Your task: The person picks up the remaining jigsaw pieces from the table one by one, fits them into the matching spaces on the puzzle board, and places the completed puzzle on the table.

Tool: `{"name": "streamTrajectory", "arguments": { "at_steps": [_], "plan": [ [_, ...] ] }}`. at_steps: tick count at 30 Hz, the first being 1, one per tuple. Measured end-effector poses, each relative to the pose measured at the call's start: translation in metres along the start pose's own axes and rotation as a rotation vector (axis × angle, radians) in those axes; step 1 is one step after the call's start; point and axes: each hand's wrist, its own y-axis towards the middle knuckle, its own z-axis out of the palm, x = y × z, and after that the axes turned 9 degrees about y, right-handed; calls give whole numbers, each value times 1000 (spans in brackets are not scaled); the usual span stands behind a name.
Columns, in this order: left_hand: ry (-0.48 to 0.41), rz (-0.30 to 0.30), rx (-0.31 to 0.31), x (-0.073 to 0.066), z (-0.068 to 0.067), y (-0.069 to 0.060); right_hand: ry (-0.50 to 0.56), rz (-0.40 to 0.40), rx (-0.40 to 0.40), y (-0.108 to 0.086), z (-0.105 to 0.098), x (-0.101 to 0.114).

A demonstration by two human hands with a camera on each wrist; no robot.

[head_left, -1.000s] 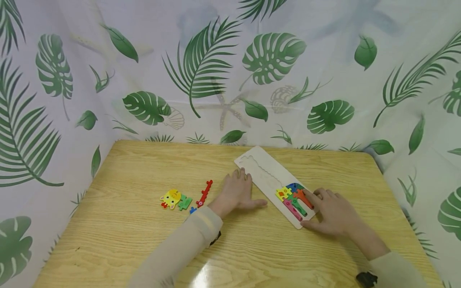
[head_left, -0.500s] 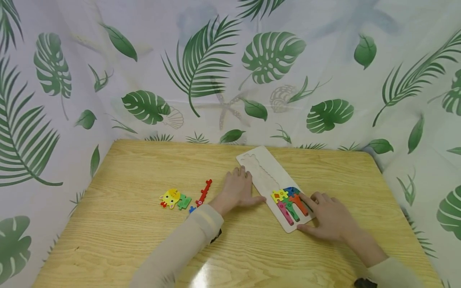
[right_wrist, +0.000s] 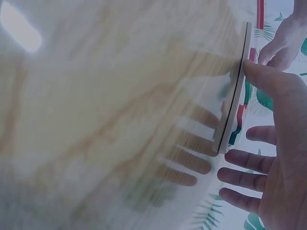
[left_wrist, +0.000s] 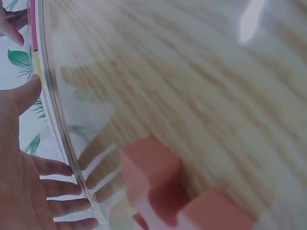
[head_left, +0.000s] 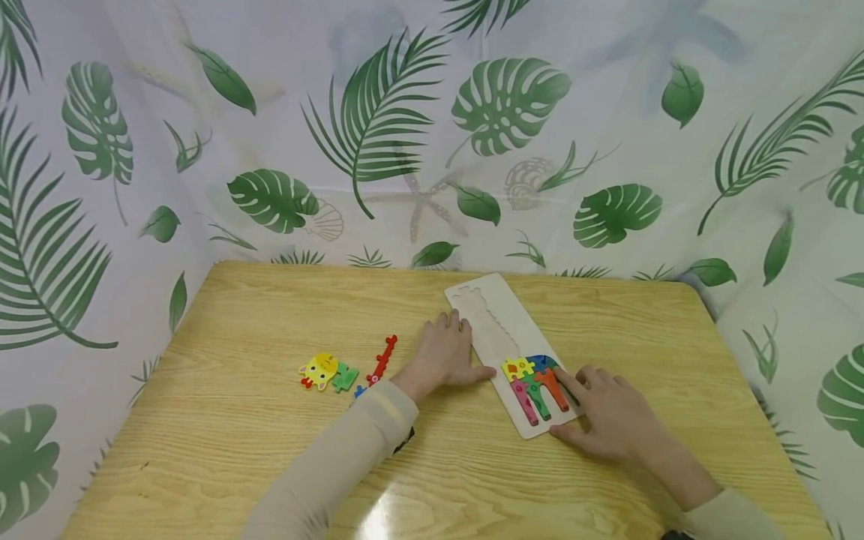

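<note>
A pale puzzle board (head_left: 506, 304) lies slanted on the table, with pink, green, orange, yellow and blue pieces (head_left: 518, 367) in its lower part and an empty long recess above. My left hand (head_left: 445, 356) touches the board's left edge with spread fingers; in the left wrist view that hand (left_wrist: 29, 177) has its thumb and fingertips along the edge. The right hand (head_left: 610, 412) rests thumb and index finger at the board's lower right corner. From the right wrist, this hand (right_wrist: 283, 158) shows straight fingers beside the board's edge (right_wrist: 235, 96).
Left of the left hand lie a yellow giraffe-head piece (head_left: 319, 371), a green piece (head_left: 345, 377), a long red piece (head_left: 383, 360) and a partly hidden blue piece (head_left: 360, 391). A leaf-patterned cloth (head_left: 405, 247) hangs behind the wooden table (head_left: 236, 435).
The board's lower end has swung left, so it slants less steeply across the table. My right hand has moved slightly left with it; the left hand has barely moved.
</note>
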Motion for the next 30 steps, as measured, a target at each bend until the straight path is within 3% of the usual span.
{"name": "streamTrajectory", "arguments": {
  "at_steps": [15,22,30],
  "plan": [
    [-15,-2,2,1,6,2,1,-17,8,-2,1,10],
    [36,18,-9,4,7,1,17,-24,-6,1,0,9],
    [50,35,-19,6,7,-1,55,-87,-35,13,-2,1]
  ]
}}
